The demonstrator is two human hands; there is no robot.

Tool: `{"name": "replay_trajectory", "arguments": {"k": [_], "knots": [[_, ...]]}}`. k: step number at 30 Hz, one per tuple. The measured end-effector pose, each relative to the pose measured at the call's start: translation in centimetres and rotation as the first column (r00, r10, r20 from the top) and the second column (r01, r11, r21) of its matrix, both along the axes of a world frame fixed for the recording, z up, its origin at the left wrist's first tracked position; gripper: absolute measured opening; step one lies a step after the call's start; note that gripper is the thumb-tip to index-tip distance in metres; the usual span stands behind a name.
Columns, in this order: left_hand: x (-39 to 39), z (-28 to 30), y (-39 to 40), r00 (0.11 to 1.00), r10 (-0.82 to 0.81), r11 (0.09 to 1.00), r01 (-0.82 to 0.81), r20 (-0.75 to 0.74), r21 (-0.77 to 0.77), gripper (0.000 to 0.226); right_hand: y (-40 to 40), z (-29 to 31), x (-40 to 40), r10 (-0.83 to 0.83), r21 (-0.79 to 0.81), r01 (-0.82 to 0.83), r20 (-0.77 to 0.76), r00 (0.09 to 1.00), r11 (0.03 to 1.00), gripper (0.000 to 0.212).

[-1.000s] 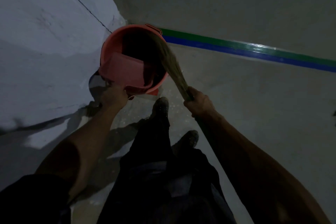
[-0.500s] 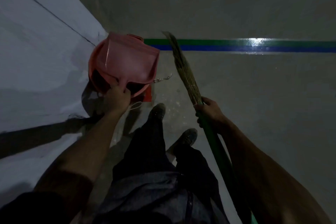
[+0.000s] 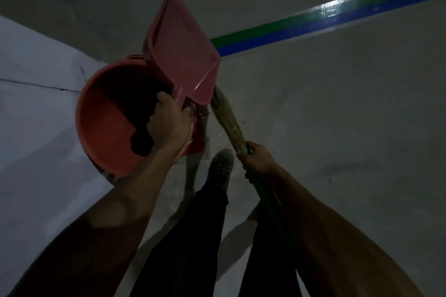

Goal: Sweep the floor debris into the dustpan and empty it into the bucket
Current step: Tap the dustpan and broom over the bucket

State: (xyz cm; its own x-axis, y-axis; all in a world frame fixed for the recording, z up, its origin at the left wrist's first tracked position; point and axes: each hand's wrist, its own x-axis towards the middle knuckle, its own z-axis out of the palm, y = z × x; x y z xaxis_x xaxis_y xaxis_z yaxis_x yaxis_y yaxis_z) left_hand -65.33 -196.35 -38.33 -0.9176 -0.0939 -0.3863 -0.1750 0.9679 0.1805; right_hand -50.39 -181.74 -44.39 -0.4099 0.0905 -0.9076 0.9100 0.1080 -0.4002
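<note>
A pink dustpan point(image 3: 183, 55) is raised above the right rim of the orange-red bucket point(image 3: 101, 128), its pan pointing up and away. My left hand point(image 3: 169, 123) grips the dustpan's handle over the bucket's mouth. The bucket's inside is dark, and its contents cannot be made out. My right hand point(image 3: 255, 161) grips the broom point(image 3: 229, 123) where the straw bristles meet the green handle. The bristles point up behind the dustpan's lower edge.
The bucket stands in a corner against a pale wall point(image 3: 36, 103) on the left. A green and blue stripe point(image 3: 313, 24) runs along the base of the far wall. My legs and a shoe point(image 3: 220, 166) stand on the grey floor point(image 3: 337, 128) just below the bucket.
The dustpan has lifted off the bucket and swung right, uncovering the bucket's mouth. The broom has moved closer to the dustpan. The view has tilted.
</note>
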Motion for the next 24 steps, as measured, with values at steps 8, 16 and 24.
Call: {"name": "replay_trajectory", "arguments": {"k": [8, 16, 24], "knots": [[-1.4, -6.8, 3.2, 0.984, -0.168, 0.985, 0.17, 0.052, -0.034, 0.039, -1.5, -8.5, 1.7, 0.071, -0.031, -0.068, 0.127, 0.989, 0.997, 0.033], [0.2, -8.5, 6.2, 0.955, -0.239, 0.967, 0.251, 0.178, -0.048, 0.044, 6.5, -8.6, 7.1, -0.316, 0.194, 0.282, 0.176, 0.932, 0.94, 0.027], [2.3, -8.2, 9.5, 0.886, -0.303, 0.95, 0.311, 0.351, 0.035, 0.052, 11.0, -2.5, 11.7, -0.465, 0.218, 0.478, -0.111, 0.879, 0.851, 0.024]]}}
